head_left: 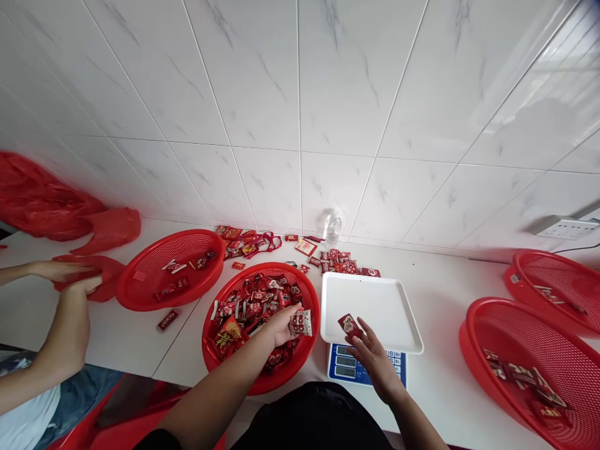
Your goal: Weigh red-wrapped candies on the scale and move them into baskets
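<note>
Over the right side of a red plastic basket (209, 340) full of small red packets, my left hand (282, 325) is closed on a white-and-red packet (300, 323). My right hand (372, 353) holds a dark red packet (349, 326) between thumb and fingers, above the near edge of a white tray (370, 300). That tray rests on a blue digital scale (345, 361), whose keypad is partly covered by my right hand. The jumbled packets (253, 300) in the basket lie beneath my left hand and forearm.
Another red basket (140, 275) holds a few packets at left, near a co-worker's hands (60, 272) on red plastic bags (100, 269). Along the tiled wall lie loose packets (340, 261) and a clear bottle (333, 230). Two red baskets (478, 306) stand at right, below a socket strip (565, 227).
</note>
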The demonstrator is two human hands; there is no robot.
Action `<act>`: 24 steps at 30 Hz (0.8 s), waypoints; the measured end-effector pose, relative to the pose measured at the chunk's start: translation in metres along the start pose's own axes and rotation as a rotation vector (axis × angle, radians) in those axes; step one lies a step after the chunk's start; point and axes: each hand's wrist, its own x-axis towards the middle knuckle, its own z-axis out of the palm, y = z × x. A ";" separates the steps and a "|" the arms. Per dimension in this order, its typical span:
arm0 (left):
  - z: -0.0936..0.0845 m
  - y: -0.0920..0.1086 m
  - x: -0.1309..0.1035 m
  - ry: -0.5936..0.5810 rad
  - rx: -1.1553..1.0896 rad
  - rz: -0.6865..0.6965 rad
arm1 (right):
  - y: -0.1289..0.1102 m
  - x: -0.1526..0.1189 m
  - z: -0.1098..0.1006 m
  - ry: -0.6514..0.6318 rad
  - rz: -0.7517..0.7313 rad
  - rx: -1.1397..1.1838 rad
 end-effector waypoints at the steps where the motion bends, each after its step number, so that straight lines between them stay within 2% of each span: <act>1: 0.006 -0.002 0.001 -0.021 -0.034 -0.014 | 0.000 0.000 0.001 0.016 -0.022 -0.007; 3: 0.021 -0.003 0.001 -0.085 -0.047 -0.001 | 0.000 0.000 0.003 0.020 -0.045 -0.053; 5: 0.037 -0.004 -0.003 -0.197 -0.031 0.012 | 0.000 0.000 0.003 0.002 -0.044 -0.088; 8: 0.059 -0.006 -0.009 -0.321 0.090 0.027 | 0.004 0.002 0.000 -0.021 -0.036 -0.103; 11: 0.066 -0.007 -0.010 -0.289 0.212 0.073 | 0.010 0.006 -0.005 -0.003 -0.061 -0.127; 14: 0.053 -0.003 0.000 -0.161 0.336 0.259 | 0.015 0.008 -0.010 0.036 -0.074 -0.173; 17: 0.024 0.001 0.016 0.052 0.574 0.498 | 0.014 0.006 -0.015 0.001 -0.064 -0.211; 19: 0.002 -0.002 0.026 0.176 0.849 0.523 | 0.013 0.005 -0.018 -0.020 -0.050 -0.241; 22: -0.020 -0.017 0.037 0.202 1.162 0.505 | 0.015 0.007 -0.019 -0.012 -0.021 -0.282; 24: -0.025 -0.030 0.042 0.220 1.358 0.532 | 0.017 0.010 -0.017 0.010 -0.005 -0.302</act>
